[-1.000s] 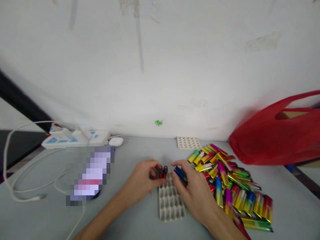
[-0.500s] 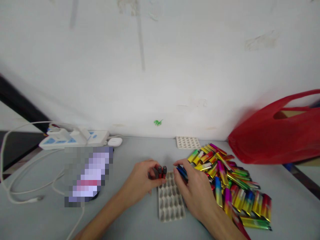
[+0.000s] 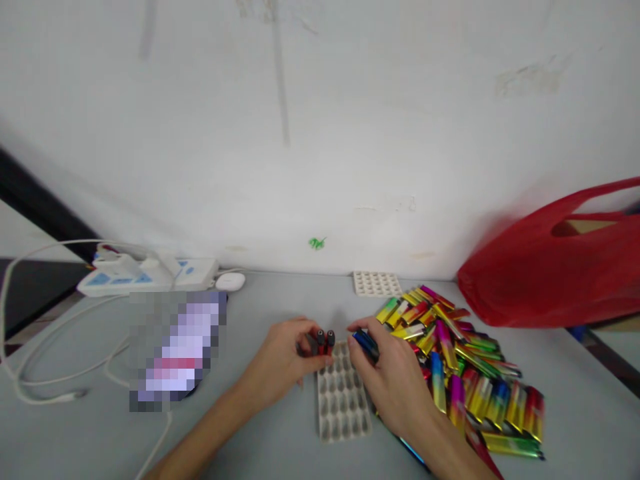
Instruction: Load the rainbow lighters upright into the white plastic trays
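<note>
Nr the worktop's (image 3: 280,443) middle, L hand (image 3: 285,353) is clamped on two red pcs w/ dark ends (image 3: 321,339), side by side, ends up, at the far L corner of the grey tray (image 3: 346,439); can't tell if they touch it. R hand (image 3: 393,377) is closed on a dark blue pc (image 3: 367,341), thumb and fingers round it, just off the tray's far R corner. Tray's cells look empty where visible. Shiny multicol. pile (image 3: 445,343) spreads R of R hand, toward the worktop's R edge; a thin blue-edged strip (image 3: 413,453) shows by the R forearm, partly hidden. White tray (image 3: 377,285) lies at the far edge by the wall (image 3: 320,167), just beyond the pile. Red bag (image 3: 545,283) is at the far R corner. Far L: power strip (image 3: 203,272) w/ plugs, small white case (image 3: 230,282) beside it, pixelated phone-like item (image 3: 187,347) and white cables (image 3: 45,401) closer in.
</note>
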A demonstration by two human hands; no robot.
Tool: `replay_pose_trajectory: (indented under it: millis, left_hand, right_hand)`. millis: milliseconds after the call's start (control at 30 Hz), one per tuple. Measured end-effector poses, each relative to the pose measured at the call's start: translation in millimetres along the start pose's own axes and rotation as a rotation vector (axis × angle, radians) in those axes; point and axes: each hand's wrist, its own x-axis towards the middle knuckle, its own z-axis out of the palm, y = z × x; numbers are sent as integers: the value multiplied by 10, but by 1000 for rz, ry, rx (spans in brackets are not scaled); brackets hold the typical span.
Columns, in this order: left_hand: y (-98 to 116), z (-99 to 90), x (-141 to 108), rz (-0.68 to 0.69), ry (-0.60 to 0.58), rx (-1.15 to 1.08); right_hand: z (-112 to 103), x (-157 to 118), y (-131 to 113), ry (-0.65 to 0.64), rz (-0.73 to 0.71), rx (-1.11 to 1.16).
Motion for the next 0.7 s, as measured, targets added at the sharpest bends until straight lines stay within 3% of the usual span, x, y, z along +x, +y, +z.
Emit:
replay_pose_trajectory:
  millis: [267,433,633,700]
  left_hand:
    - [20,-6,-7,1,-12,-7]
    - [39,-10,-14,0,-12,1]
    - [18,-9,-10,-3,-10,1]
    - [6,-9,-6,9,-12,5]
  right_hand:
    - [13,-6,0,40,-28,67]
    - [-53,4,-113,-89,10,313]
    - [-62,1,-103,-274,338,883]
    - [-79,9,-97,-339,383,1029]
